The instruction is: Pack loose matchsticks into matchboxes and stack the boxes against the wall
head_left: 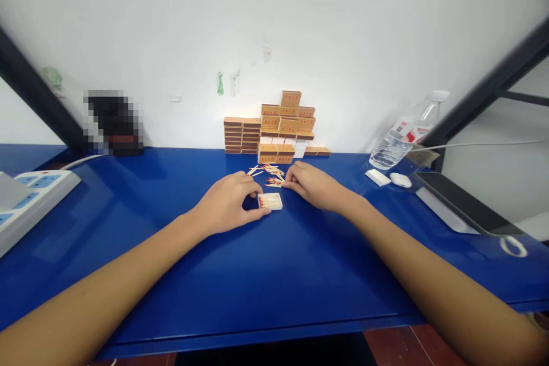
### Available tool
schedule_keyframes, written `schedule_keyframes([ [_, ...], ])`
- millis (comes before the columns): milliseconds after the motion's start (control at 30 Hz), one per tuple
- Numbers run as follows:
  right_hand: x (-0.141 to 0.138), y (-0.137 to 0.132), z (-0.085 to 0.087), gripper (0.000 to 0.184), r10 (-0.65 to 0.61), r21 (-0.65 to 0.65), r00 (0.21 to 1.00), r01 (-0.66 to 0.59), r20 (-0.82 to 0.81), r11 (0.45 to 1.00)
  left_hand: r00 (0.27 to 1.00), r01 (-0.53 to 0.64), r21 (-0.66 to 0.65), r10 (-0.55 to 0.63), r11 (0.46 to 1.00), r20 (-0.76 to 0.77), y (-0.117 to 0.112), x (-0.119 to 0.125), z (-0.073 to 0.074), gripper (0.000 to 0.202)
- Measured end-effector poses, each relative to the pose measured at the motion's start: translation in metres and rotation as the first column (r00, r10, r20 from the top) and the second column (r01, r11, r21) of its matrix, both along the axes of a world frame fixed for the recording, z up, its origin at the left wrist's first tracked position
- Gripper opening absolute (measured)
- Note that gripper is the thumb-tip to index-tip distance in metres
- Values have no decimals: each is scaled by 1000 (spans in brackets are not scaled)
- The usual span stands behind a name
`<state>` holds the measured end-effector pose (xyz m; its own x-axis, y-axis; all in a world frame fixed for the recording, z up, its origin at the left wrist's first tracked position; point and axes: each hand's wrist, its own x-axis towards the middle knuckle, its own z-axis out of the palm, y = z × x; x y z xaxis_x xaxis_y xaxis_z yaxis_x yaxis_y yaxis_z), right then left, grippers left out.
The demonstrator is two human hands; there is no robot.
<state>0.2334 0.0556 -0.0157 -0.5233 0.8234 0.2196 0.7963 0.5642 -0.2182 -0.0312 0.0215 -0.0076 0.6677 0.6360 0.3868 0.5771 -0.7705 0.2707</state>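
Observation:
A small white matchbox tray full of red-tipped matches lies on the blue table. My left hand is curled round its left end, thumb and fingers pinching it. My right hand rests just right of the tray, fingers pinched together on loose matches scattered behind the tray. Further back, stacks of orange matchboxes stand against the white wall.
A white power strip sits at the left edge. A plastic water bottle, two small white items and a dark phone on a white slab lie at the right. A dark blurred object stands at back left.

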Motion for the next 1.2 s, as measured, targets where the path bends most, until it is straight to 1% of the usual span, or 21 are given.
schedule_keyframes([
  [100, -1, -2, -1, 16, -7, 4, 999, 7, 46, 1000, 1000, -1, -4, 1, 1000, -5, 0, -1, 1, 26],
  [200, 1, -4, 2, 15, -1, 8, 999, 1, 45, 1000, 1000, -5, -10, 4, 1000, -7, 0, -1, 1, 26],
  [400, 5, -18, 17, 15, 54, 23, 999, -53, -10, 998, 1000, -16, -14, 16, 1000, -4, 1, -1, 0, 25],
  [500, -4, -30, 22, 13, 98, 8, 995, -98, -10, 995, 1000, -13, -5, 13, 1000, 0, 1, -1, -1, 25],
  [600, -18, -41, 20, 10, 132, 11, 990, -133, 46, 991, 1000, -12, 12, 12, 1000, -2, 1, 0, -1, 27],
  [700, -28, -45, 17, 9, 177, 25, 981, -179, 76, 984, 1000, -16, 16, 16, 1000, -3, 0, 0, -1, 25],
  [800, -27, -43, 18, 12, 195, 16, 981, -195, 12, 981, 1000, -17, 12, 17, 1000, -8, 0, 0, -1, 25],
  [933, -17, -38, 24, 15, 180, 32, 978, -177, -107, 984, 1000, -8, 19, 8, 1000, 3, 0, 1, -1, 27],
  [1033, -17, -39, 24, 13, 207, -5, 961, -211, -182, 977, 1000, 5, 29, -6, 1000, 16, -1, 1, -2, 25],
  [1133, -21, -42, 20, 11, 232, -71, 957, -247, -176, 966, 1000, 9, 33, -10, 999, 29, -1, 2, -2, 25],
  [1200, -21, -43, 19, 9, 231, -80, 960, -246, -159, 966, 999, 8, 39, -9, 999, 31, -2, 2, -2, 26],
])
